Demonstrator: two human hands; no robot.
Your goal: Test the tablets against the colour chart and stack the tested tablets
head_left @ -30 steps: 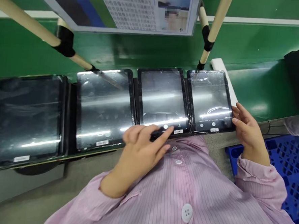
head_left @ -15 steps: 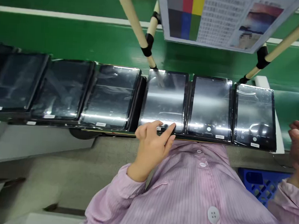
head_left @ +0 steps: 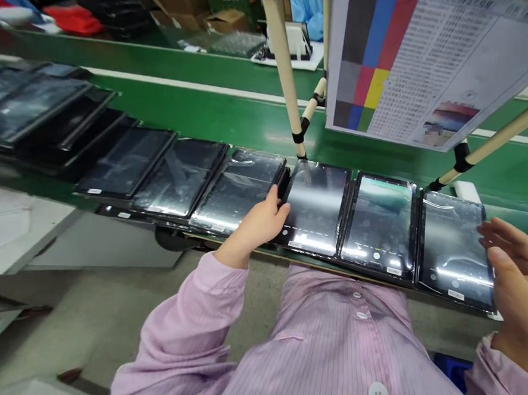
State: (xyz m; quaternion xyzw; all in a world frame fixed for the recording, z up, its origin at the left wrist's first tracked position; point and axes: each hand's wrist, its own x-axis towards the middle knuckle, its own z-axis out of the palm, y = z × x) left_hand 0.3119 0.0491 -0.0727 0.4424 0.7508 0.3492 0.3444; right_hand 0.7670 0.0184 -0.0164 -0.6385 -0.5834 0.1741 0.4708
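Tablets in clear film lie in a row along the bench edge. My left hand [head_left: 265, 218] is at the left edge of one tablet [head_left: 317, 210], its index finger and thumb apart. Whether it touches that tablet or the neighbouring tablet [head_left: 240, 190] I cannot tell. Small icons and a white dot show along the lower part of the first one's screen. To its right a tablet [head_left: 380, 222] shows a greenish picture near its top. My right hand [head_left: 517, 266], fingers spread and holding nothing, is beside the right edge of the rightmost tablet [head_left: 455, 245].
More dark tablets [head_left: 32, 109] are stacked to the left. A printed chart [head_left: 419, 70] hangs from beige poles [head_left: 283, 61] above the green bench [head_left: 206, 113]. Cardboard boxes [head_left: 227, 21] stand behind. A blue crate [head_left: 452, 370] is low at right, a white table [head_left: 43, 223] at left.
My left hand has moved from the tablet's lower edge to its left side. My right hand has come in to the rightmost tablet's edge. The view now takes in more of the background.
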